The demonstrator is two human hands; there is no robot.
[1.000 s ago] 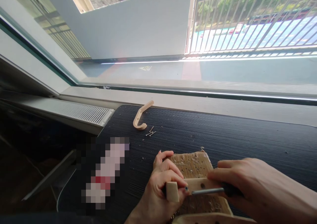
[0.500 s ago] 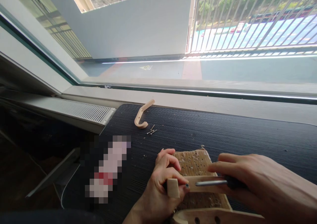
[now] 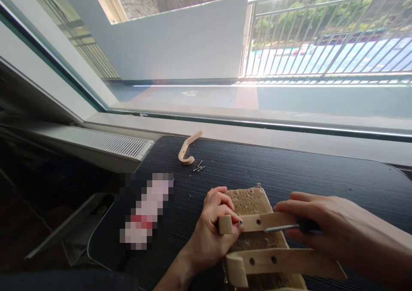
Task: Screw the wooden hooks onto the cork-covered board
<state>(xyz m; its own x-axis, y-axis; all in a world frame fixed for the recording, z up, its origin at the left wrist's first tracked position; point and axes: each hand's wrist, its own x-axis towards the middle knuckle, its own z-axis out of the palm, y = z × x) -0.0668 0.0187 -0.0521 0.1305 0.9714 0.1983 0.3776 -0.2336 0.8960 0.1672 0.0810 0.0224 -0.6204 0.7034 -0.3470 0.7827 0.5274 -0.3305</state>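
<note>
My left hand (image 3: 209, 235) is closed at the curled end of a pale wooden hook (image 3: 277, 220), its thumb and forefinger pinching a screw (image 3: 240, 222) whose head faces right. The hook lies across a worn, pitted wooden board (image 3: 247, 201). In my right hand (image 3: 334, 222) is a screwdriver (image 3: 283, 228) with a dark handle, largely covered by my fingers. Its metal shaft points left over the hook, the tip apart from the screw. One dark hole shows in the hook between them. A second wooden hook (image 3: 289, 261) with two holes lies nearer me on the board.
Toward the window, another wooden hook (image 3: 184, 151) rests on the black table (image 3: 322, 171) beside several loose screws (image 3: 199, 168). A pixelated pinkish object (image 3: 146, 209) is at the left. Beyond the table run the windowsill (image 3: 225, 130) and a slatted vent (image 3: 119, 143).
The screwdriver tip has drawn back to the right, farther from the screw, uncovering a hole in the hook. The view has shifted slightly, showing more of the nearer hook.
</note>
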